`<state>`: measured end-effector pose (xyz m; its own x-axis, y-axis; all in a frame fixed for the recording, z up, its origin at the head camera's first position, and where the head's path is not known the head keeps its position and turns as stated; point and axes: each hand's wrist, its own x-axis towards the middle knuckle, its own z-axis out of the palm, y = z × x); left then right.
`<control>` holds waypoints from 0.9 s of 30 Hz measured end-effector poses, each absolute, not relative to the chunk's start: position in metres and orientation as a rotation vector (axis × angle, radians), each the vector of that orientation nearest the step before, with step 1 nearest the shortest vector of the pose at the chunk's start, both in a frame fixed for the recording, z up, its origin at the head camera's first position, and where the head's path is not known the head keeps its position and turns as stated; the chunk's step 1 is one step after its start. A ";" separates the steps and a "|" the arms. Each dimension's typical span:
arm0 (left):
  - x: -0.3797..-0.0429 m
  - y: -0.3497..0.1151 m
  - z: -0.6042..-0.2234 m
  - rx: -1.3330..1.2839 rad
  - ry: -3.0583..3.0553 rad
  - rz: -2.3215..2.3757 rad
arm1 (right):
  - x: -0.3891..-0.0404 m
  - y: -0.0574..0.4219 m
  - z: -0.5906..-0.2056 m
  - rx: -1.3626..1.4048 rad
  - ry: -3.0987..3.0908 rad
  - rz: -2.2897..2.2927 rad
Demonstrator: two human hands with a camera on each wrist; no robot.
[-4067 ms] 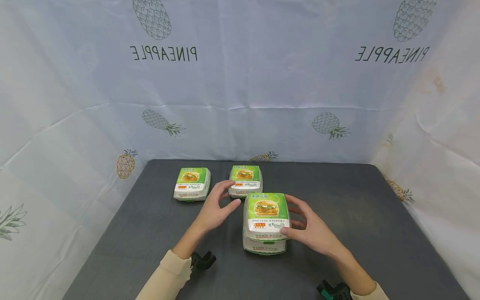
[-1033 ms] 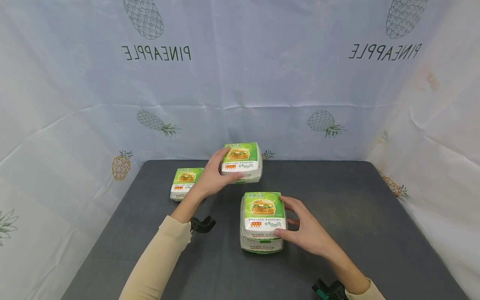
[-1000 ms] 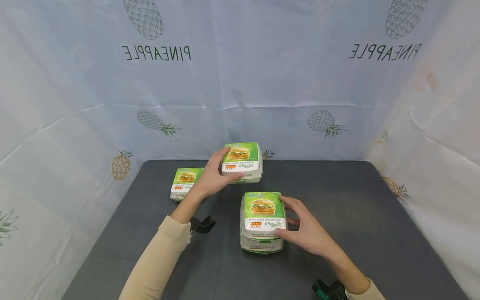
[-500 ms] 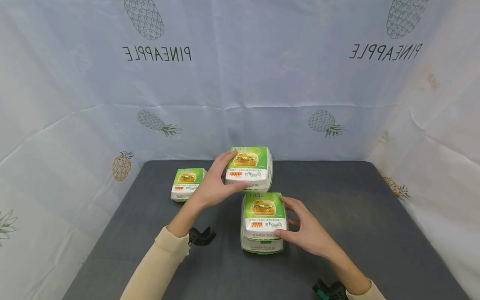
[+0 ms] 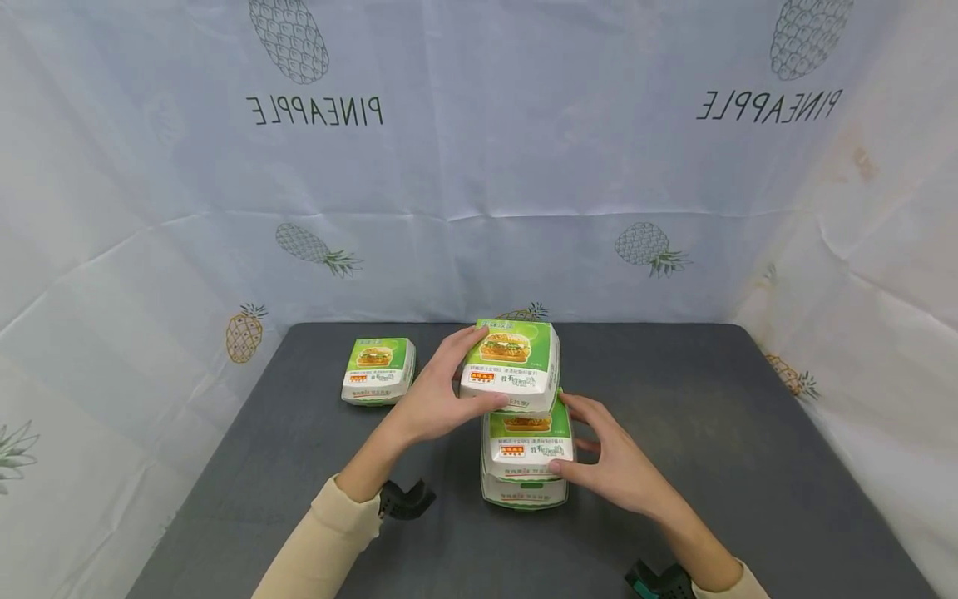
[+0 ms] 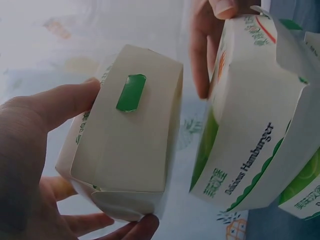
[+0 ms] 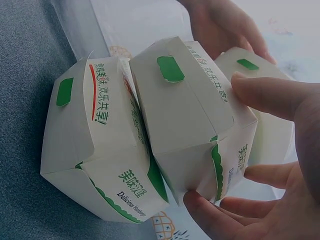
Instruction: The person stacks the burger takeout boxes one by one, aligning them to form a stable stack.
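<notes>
My left hand [image 5: 434, 395] holds a green-and-white hamburger box [image 5: 511, 366], its thumb on the front and fingers round the left side and back. In the left wrist view this held box [image 6: 130, 140] is apart from the stack. It hangs over the rear part of two stacked boxes, hiding the back of the upper hamburger box [image 5: 524, 453] in the head view. My right hand [image 5: 621, 466] grips that upper box from the right, thumb at the front corner, fingers behind. Below it, the lower hamburger box [image 7: 90, 140] rests on the table.
One more hamburger box [image 5: 379, 370] stands at the back left of the dark grey table [image 5: 718, 433]. A pale curtain [image 5: 479, 150] with pineapple prints hangs behind and at both sides. Black wrist devices [image 5: 404, 499] sit on both wrists.
My left hand took hold of the rear box, lifted it, and carried it right and towards me over the stack. My right hand keeps its grip on the upper box.
</notes>
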<state>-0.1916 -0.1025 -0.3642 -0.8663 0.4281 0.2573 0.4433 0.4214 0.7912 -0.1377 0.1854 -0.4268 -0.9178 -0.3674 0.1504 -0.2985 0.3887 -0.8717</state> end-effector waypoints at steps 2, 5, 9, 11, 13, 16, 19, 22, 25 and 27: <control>-0.189 -0.102 -0.367 -0.819 -2.638 -1.487 | -0.138 0.185 -0.427 -0.620 2.570 -1.576; -0.185 -0.100 -0.370 -0.823 -2.648 -1.486 | -0.138 0.185 -0.426 -0.615 2.575 -1.564; -0.181 -0.099 -0.373 -0.815 -2.669 -1.487 | -0.137 0.186 -0.424 -0.606 2.573 -1.565; -0.180 -0.098 -0.375 -0.813 -2.679 -1.488 | -0.136 0.187 -0.423 -0.602 2.575 -1.565; -0.178 -0.098 -0.376 -0.810 -2.688 -1.482 | -0.136 0.188 -0.422 -0.602 2.572 -1.567; -0.176 -0.097 -0.377 -0.813 -2.688 -1.481 | -0.136 0.190 -0.420 -0.612 2.562 -1.573; -0.174 -0.096 -0.377 -0.807 -2.689 -1.478 | -0.135 0.194 -0.417 -0.624 2.566 -1.585; -0.172 -0.094 -0.376 -0.810 -2.692 -1.473 | -0.134 0.197 -0.413 -0.629 2.595 -1.592; -0.171 -0.093 -0.375 -0.813 -2.693 -1.458 | -0.133 0.199 -0.406 -0.642 2.624 -1.600; -0.169 -0.091 -0.375 -0.811 -2.690 -1.450 | -0.132 0.198 -0.402 -0.667 2.623 -1.624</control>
